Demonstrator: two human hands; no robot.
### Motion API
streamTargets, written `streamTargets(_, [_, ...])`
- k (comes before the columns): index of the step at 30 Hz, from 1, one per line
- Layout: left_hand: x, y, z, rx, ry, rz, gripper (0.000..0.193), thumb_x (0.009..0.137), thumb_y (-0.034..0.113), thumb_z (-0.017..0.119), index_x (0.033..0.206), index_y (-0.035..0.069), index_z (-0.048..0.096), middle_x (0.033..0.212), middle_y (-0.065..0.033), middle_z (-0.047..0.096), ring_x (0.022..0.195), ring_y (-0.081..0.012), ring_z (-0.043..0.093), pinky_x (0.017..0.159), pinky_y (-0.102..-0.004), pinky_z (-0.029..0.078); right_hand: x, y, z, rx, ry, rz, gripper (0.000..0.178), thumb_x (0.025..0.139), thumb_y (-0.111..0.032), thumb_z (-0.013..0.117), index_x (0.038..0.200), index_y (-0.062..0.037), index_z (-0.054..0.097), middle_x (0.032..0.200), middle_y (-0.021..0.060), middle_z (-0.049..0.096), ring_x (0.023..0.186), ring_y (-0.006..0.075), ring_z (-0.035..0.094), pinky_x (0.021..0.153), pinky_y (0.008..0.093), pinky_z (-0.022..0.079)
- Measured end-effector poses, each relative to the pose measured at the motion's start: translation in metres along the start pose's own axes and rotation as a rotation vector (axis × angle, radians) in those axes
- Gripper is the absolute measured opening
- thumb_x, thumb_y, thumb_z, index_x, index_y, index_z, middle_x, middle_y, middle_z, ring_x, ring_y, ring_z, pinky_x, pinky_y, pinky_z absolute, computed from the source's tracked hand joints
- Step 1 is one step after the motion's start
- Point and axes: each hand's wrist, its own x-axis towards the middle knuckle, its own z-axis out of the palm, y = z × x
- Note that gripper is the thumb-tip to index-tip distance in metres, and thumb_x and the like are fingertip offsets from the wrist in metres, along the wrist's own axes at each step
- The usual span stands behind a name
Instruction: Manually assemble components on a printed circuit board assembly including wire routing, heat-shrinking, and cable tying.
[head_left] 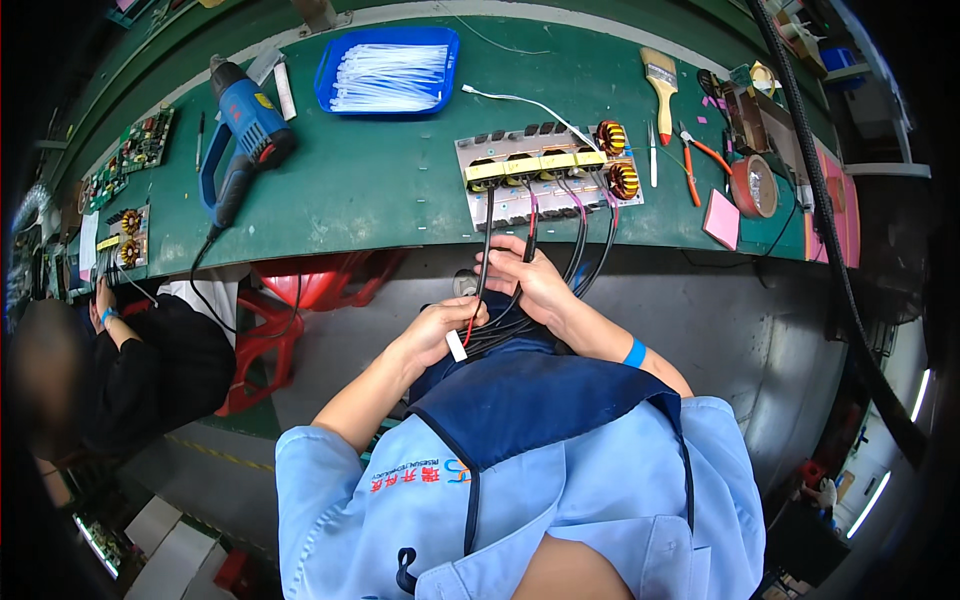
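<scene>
A circuit board (545, 175) with yellow-wrapped transformers and two copper-wound coils lies at the bench's near edge. Several black-sleeved cables (578, 250) run from it down toward my lap. My left hand (447, 328) is closed on one cable near its end, where red and black wires and a white connector (456, 346) show. My right hand (527, 280) is just above and to the right, its fingers curled around a black cable, partly hiding it. The rest of the cables lie looped over my dark blue apron (540, 400).
A blue tray (322, 75) of white cable ties, a heat gun (245, 130), a brush (663, 90), pliers (692, 170) and a tape roll (753, 187) are on the green bench. Another person (150, 360) works at left beside red stools (265, 350). A thick black cable (815, 180) hangs at right.
</scene>
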Motion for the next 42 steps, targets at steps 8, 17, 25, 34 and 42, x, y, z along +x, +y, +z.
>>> streamTargets(8, [0.005,0.000,0.004,0.048,-0.094,0.030,0.017,0.079,0.019,0.046,0.076,0.002,0.048,0.069,-0.0004,0.044,0.065,-0.0077,0.040,0.062,-0.0178,0.031,0.014,-0.002,-0.001,-0.294,0.027,0.035,0.010,0.072,-0.013,0.059,0.071,-0.0056,0.052,0.063,0.0014,0.053,0.053,0.0083,0.049,0.047,0.0216,0.041])
streamTargets(17, [-0.006,0.005,0.000,0.220,0.091,0.183,0.019,0.083,0.017,0.041,0.084,0.002,0.052,0.075,-0.0025,0.054,0.072,-0.0098,0.051,0.068,-0.0205,0.039,0.020,-0.002,-0.003,-0.400,-0.051,0.034,0.010,0.073,-0.015,0.056,0.073,-0.0048,0.055,0.059,-0.0006,0.051,0.047,0.0070,0.045,0.039,0.0205,0.034])
streamTargets(25, [-0.009,0.005,0.026,1.042,0.445,0.465,0.019,0.071,0.016,0.058,0.072,-0.002,0.053,0.067,-0.0064,0.055,0.054,-0.0103,0.052,0.050,-0.0233,0.040,0.022,0.002,-0.003,-0.368,-0.034,0.013,0.011,0.073,-0.015,0.057,0.070,-0.0053,0.053,0.057,0.0002,0.049,0.048,0.0066,0.045,0.039,0.0199,0.033])
streamTargets(34, [-0.002,-0.006,0.008,0.280,0.288,0.230,0.013,0.077,0.012,0.051,0.071,0.001,0.056,0.063,-0.0010,0.055,0.058,-0.0053,0.048,0.057,-0.0180,0.037,0.026,-0.009,0.005,-0.256,-0.013,0.084,0.016,0.075,-0.020,0.055,0.075,-0.0046,0.054,0.055,-0.0012,0.045,0.048,0.0068,0.042,0.041,0.0187,0.030])
streamTargets(42, [-0.001,-0.013,-0.001,0.310,0.226,0.223,0.014,0.080,0.015,0.046,0.078,0.003,0.051,0.081,-0.0041,0.055,0.073,-0.0083,0.047,0.069,-0.0215,0.037,0.014,-0.012,-0.018,-0.418,-0.085,-0.099,0.019,0.076,-0.018,0.053,0.090,-0.0047,0.049,0.072,0.0022,0.052,0.064,0.0091,0.050,0.054,0.0211,0.040])
